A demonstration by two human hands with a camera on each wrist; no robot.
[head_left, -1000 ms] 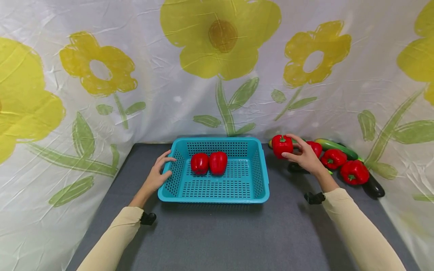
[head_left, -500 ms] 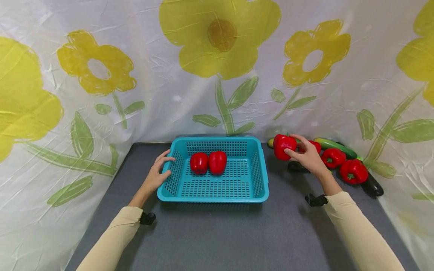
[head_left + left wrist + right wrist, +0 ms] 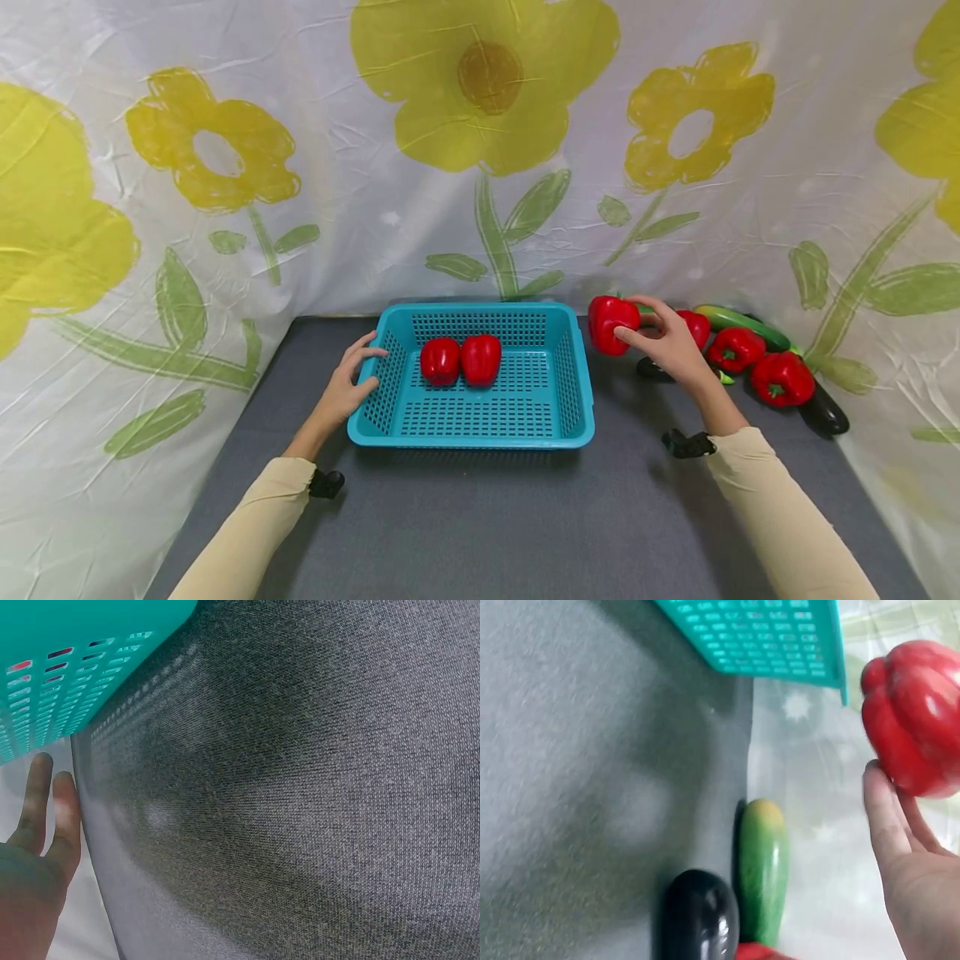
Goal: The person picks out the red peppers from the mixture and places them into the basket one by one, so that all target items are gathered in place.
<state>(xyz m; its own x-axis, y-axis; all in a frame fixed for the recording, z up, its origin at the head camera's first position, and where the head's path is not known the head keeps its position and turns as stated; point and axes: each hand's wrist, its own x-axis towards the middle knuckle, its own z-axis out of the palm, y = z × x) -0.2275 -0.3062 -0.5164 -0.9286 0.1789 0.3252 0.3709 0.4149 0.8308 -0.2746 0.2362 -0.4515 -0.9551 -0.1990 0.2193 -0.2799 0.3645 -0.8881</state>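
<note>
Pinching a glossy, plump-lobed red bell pepper (image 3: 612,325) in the right hand (image 3: 671,346), holding it above the matte, fine-woven grey surface (image 3: 480,525), just beside the right end of a turquoise plastic basket (image 3: 472,443) with slotted walls. Spreading the left hand (image 3: 347,390) loosely at the basket's left rim. Showing two rounded, shiny red peppers (image 3: 481,361) side by side inside.

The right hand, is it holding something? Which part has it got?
Yes, the right hand holds a red pepper by its side, the side facing away from the blue basket.
</note>
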